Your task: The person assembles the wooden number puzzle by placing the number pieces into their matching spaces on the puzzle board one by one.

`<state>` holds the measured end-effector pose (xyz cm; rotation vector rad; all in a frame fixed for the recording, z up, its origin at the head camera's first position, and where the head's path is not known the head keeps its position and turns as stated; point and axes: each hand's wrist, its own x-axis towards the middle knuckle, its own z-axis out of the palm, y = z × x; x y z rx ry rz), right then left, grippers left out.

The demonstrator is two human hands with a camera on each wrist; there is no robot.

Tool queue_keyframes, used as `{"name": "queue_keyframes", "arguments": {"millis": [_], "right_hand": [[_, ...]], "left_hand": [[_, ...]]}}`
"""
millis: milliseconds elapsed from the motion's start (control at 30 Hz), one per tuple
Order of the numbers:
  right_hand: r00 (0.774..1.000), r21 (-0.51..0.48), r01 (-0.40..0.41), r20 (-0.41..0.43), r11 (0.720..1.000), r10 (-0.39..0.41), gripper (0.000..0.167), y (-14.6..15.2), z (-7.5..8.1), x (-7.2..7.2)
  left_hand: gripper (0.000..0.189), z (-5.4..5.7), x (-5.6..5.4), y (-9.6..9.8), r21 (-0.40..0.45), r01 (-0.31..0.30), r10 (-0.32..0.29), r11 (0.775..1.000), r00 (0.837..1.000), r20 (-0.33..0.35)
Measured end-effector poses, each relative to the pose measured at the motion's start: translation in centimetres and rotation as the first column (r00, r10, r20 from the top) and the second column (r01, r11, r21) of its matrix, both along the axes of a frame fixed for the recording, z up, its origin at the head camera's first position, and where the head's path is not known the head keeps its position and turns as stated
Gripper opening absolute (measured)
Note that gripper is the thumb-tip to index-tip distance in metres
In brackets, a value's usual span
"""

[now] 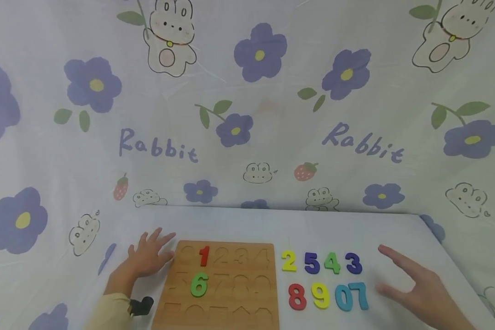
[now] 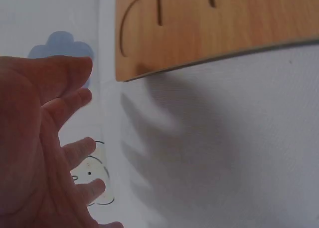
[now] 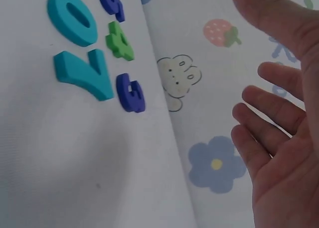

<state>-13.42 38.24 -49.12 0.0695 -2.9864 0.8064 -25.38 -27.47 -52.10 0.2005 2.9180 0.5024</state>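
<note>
My left hand [image 1: 150, 254] is beside the left edge of a wooden number board [image 1: 218, 297], fingers spread and holding nothing. A red number 1 [image 1: 204, 256] sits in the board's top row and a green number 6 [image 1: 194, 286] in the row below. To the right of the loose numbers, my right hand [image 1: 426, 291] holds nothing, its thumb and fingers well apart. Nearest to it are a blue number 7 [image 1: 363, 298] and a purple number 3 [image 1: 358, 264]. In the right wrist view its palm and slightly bent fingers [image 3: 274, 108] show.
Right of the board lie a yellow 2 [image 1: 289, 269], purple 5 [image 1: 316, 264], green 4 [image 1: 334, 265], red 8 [image 1: 297, 295], yellow 9 [image 1: 325, 293] and blue 0 [image 1: 339, 298]. A rabbit-and-flower cloth [image 1: 272, 101] hangs behind the white table [image 1: 334, 229].
</note>
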Motion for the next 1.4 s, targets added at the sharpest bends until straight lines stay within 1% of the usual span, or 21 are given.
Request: {"name": "queue_keyframes", "arguments": {"millis": [67, 133, 200, 233, 300, 367, 467, 600, 700, 767, 900, 1000, 1067, 1167, 1300, 1400], "right_hand": [[0.999, -0.017, 0.004, 0.046, 1.000, -0.003, 0.102, 0.1, -0.6, 0.1], [0.993, -0.037, 0.020, 0.121, 0.999, -0.015, 0.099, 0.2, -1.3, 0.2], [0.977, -0.066, 0.039, 0.210, 0.997, -0.024, 0.097, 0.2, -2.1, 0.1], [0.970, -0.079, 0.044, 0.242, 0.996, -0.024, 0.097, 0.2, -2.4, 0.1], [0.949, -0.122, 0.069, 0.316, 0.990, -0.027, 0.095, 0.1, -3.0, -0.1], [0.931, -0.157, 0.088, 0.364, 0.984, -0.025, 0.094, 0.0, -3.6, -0.3], [0.916, -0.179, 0.100, 0.401, 0.979, -0.020, 0.092, -0.3, -4.2, -0.5], [0.922, -0.176, 0.082, 0.388, 0.981, -0.008, 0.087, -0.6, -5.0, -0.7], [0.922, -0.187, 0.097, 0.388, 0.978, -0.018, 0.085, -1.1, -5.6, -0.9], [0.918, -0.188, 0.121, 0.394, 0.975, -0.038, 0.084, -1.4, -6.1, -0.9], [0.925, -0.157, 0.113, 0.376, 0.981, -0.046, 0.085, -1.6, -6.7, -1.0], [0.936, -0.132, 0.083, 0.351, 0.988, -0.032, 0.087, -1.4, -6.9, -1.0], [0.938, -0.130, 0.081, 0.344, 0.988, -0.032, 0.087, -1.4, -6.8, -1.0], [0.937, -0.137, 0.089, 0.348, 0.987, -0.036, 0.084, -1.5, -6.8, -0.9], [0.926, -0.143, 0.115, 0.374, 0.983, -0.054, 0.080, -1.5, -6.6, -0.7], [0.926, -0.131, 0.099, 0.374, 0.986, -0.043, 0.081, -1.5, -6.5, -0.9]], "left_hand": [[0.064, -0.5, -0.3, 0.1, 0.018, 0.015, -0.015, 1.000, 0.999, 0.036], [0.064, -0.9, -0.6, 0.1, 0.041, 0.023, -0.025, 0.999, 0.998, 0.059], [0.064, -1.1, -0.8, 0.1, 0.063, 0.030, -0.035, 0.998, 0.997, 0.071], [0.064, -1.2, -0.9, 0.1, 0.067, 0.034, -0.039, 0.997, 0.996, 0.077], [0.065, -1.4, -1.0, 0.0, 0.073, 0.034, -0.041, 0.997, 0.994, 0.104], [0.066, -1.6, -1.0, -0.1, 0.077, 0.038, -0.048, 0.996, 0.990, 0.131], [0.067, -1.9, -1.1, -0.3, 0.088, 0.053, -0.066, 0.995, 0.986, 0.150], [0.066, -1.9, -1.1, -0.4, 0.121, 0.057, -0.075, 0.991, 0.986, 0.150], [0.066, -1.9, -1.0, -0.4, 0.131, 0.047, -0.069, 0.990, 0.984, 0.165], [0.068, -2.0, -1.1, -0.4, 0.135, 0.042, -0.066, 0.990, 0.982, 0.174], [0.073, -2.3, -1.2, -0.5, 0.162, 0.033, -0.063, 0.986, 0.980, 0.188], [0.075, -2.5, -1.3, -0.6, 0.183, 0.025, -0.061, 0.983, 0.980, 0.192], [0.075, -2.5, -1.3, -0.6, 0.188, 0.025, -0.061, 0.982, 0.980, 0.191], [0.075, -2.6, -1.3, -0.8, 0.203, 0.028, -0.067, 0.979, 0.980, 0.186], [0.074, -3.1, -1.3, -1.2, 0.235, 0.046, -0.087, 0.971, 0.982, 0.170], [0.075, -2.9, -1.2, -1.3, 0.252, 0.047, -0.091, 0.967, 0.982, 0.167]]}}
